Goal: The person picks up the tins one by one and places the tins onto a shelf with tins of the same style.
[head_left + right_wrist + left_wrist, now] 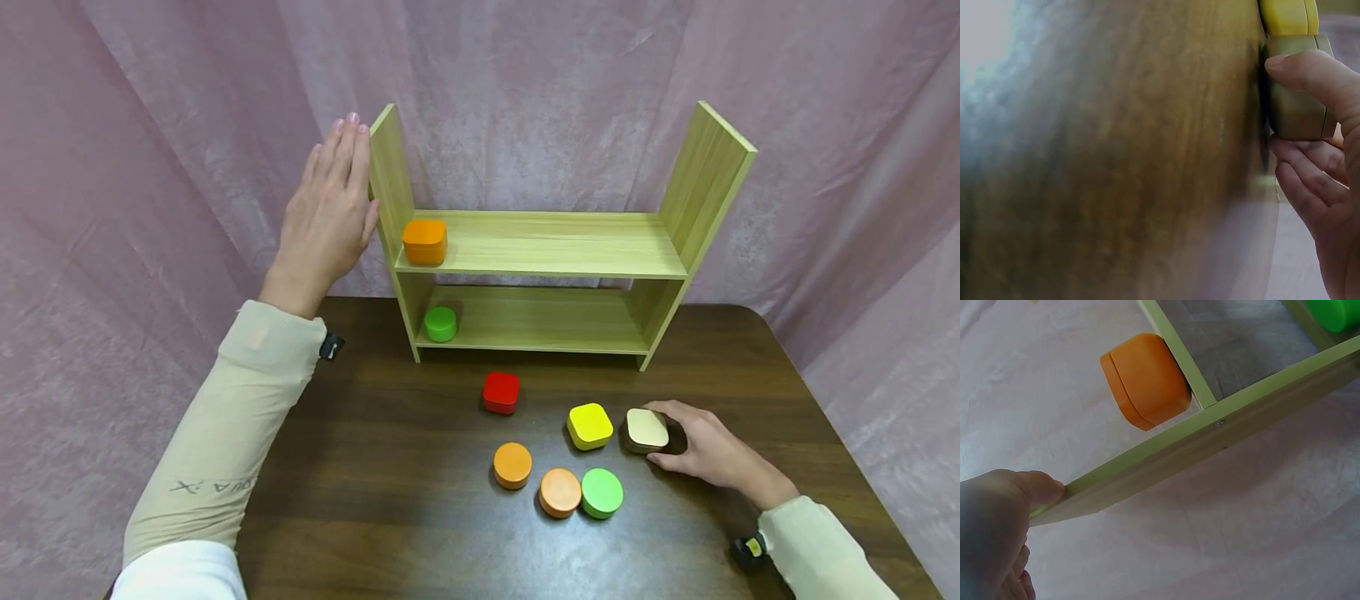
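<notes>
Wooden shelf's (547, 246) left upright meets flat left hand (330, 212); right hand (708, 454) grips tan block (647, 429) (table (375, 467) edge near).

A pale wooden shelf unit (551, 246) with visible straight grain and a matt finish stands on a dark brown wood-grain table (375, 467) whose surface has a soft sheen. The small blocks look like smooth painted wood or plastic — which one cannot be told: the orange square block (425, 241) and red block (501, 392) are slightly glossy. The beige block (647, 430), at three o'clock, looks matt. Behind hangs crinkled pink cloth (150, 167) — soft and faintly velvety.
</notes>
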{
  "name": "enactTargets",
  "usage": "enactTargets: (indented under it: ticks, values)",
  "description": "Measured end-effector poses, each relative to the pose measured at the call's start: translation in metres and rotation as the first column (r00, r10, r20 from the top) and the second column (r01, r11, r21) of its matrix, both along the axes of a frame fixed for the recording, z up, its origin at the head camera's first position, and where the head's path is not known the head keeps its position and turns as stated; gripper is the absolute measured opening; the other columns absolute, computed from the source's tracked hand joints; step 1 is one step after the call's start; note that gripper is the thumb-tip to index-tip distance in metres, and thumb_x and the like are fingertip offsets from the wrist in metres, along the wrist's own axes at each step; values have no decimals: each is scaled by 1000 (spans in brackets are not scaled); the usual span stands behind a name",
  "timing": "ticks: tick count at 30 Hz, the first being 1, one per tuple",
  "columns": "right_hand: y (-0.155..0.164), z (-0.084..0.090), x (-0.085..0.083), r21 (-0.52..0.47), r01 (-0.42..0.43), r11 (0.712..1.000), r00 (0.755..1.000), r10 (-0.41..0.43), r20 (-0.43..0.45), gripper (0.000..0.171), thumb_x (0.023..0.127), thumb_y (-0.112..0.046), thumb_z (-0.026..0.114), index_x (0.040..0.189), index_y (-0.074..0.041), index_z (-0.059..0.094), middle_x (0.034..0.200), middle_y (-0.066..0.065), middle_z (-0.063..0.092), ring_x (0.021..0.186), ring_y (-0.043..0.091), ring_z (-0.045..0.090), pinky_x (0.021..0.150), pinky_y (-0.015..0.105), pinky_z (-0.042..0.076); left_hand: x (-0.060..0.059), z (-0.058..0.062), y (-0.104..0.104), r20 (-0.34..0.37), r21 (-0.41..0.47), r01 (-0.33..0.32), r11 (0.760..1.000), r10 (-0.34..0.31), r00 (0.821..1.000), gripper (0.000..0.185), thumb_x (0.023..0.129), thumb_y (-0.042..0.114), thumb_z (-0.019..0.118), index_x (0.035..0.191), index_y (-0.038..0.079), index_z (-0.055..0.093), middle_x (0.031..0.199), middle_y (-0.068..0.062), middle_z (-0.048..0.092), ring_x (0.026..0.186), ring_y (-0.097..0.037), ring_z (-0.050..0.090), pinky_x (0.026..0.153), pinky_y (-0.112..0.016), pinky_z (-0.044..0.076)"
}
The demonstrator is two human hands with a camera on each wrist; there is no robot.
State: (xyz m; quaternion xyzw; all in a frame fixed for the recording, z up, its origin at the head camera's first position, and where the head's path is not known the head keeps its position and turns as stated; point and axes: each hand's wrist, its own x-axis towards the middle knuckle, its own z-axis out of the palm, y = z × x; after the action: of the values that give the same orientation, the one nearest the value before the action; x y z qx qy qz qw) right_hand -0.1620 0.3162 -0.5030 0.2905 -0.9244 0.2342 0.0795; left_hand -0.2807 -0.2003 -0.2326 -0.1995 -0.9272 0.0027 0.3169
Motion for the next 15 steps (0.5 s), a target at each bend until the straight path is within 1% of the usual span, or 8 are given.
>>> enactTargets:
  ticks: [6,10,15]
  values:
    - [-1,10,-2,-7,-32,999,998,32,52,67,74,-17,97,131,-2,65,121,5,74,103,12,70,84,28,62,-1,0,1,-10,-11,4,1000,-4,1000,79,106,15,59,168,-3,13,177,-19,15,166,-34,18,135,-52,20]
    - [-2,19,-6,-2,-34,999,998,34,59,65,74,-20,97,130,-6,66,119,0,75,103,8,69,86,28,62,-2,0,0,-10,-17,-1,1000,1,1000,80,106,15,59,168,-3,13,178,-19,14,166,-34,17,135,-52,20]
    - [-5,33,-13,21,-52,998,998,51,26,65,73,-22,98,129,-10,67,116,-7,75,106,10,70,90,39,63,-2,0,-1,4,-14,-5,1000,5,1000,80,107,16,58,168,-3,10,178,-18,12,166,-34,15,135,-51,17]
